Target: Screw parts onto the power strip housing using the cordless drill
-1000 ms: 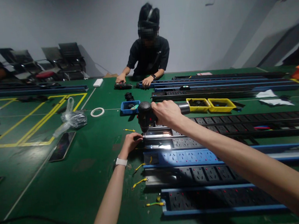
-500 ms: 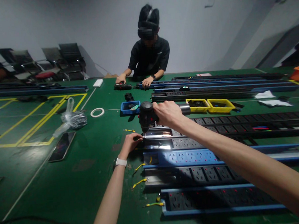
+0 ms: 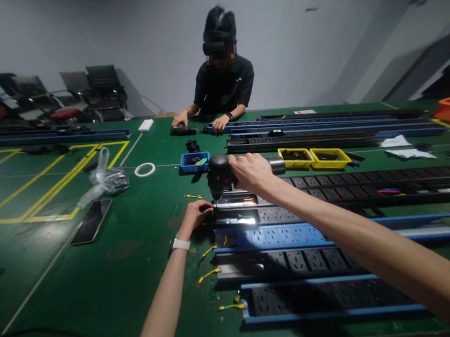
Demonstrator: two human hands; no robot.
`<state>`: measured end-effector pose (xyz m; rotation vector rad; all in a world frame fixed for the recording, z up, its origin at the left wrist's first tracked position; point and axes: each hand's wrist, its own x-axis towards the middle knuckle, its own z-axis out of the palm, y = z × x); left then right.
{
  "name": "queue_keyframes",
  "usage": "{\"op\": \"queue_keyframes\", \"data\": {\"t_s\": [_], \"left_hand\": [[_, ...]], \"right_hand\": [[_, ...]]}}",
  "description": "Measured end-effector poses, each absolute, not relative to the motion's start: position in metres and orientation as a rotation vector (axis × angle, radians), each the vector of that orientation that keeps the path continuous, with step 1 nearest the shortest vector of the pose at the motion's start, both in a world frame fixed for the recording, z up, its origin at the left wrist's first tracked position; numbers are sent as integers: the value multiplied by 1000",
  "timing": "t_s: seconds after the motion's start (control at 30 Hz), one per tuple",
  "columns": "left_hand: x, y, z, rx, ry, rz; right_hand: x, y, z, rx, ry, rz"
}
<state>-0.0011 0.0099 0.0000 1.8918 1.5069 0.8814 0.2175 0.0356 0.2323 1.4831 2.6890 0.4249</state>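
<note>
My right hand (image 3: 252, 171) is wrapped round the grip of a black electric screwdriver (image 3: 218, 173), whose tip points down onto the left end of a long metal power strip housing (image 3: 238, 202). My left hand (image 3: 196, 214), with a white watch band at the wrist, rests closed at that same end of the housing, fingers pinched against it; what they pinch is hidden. Further socket strips, blue (image 3: 292, 234) and black (image 3: 313, 259), lie side by side nearer to me. Short yellow-green wires (image 3: 209, 275) lie on the green table (image 3: 101, 282) by their ends.
A small blue bin (image 3: 193, 161) and two yellow bins (image 3: 312, 157) stand behind the tool. A plastic bag (image 3: 107, 179), a white tape ring (image 3: 145, 169) and a phone (image 3: 91, 221) lie to the left. A person in black (image 3: 222, 85) works opposite over long strips (image 3: 323, 127).
Both hands and the screwdriver stay in place on the strip's end. The view has shifted slightly; the person opposite has lifted their head a little.
</note>
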Motion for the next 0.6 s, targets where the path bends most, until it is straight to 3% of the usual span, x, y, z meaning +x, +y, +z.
{"op": "queue_keyframes", "data": {"t_s": [0.6], "left_hand": [[-1,9,-2,1932,1477,929]], "right_hand": [[214,37,235,1503,2666,395]]}}
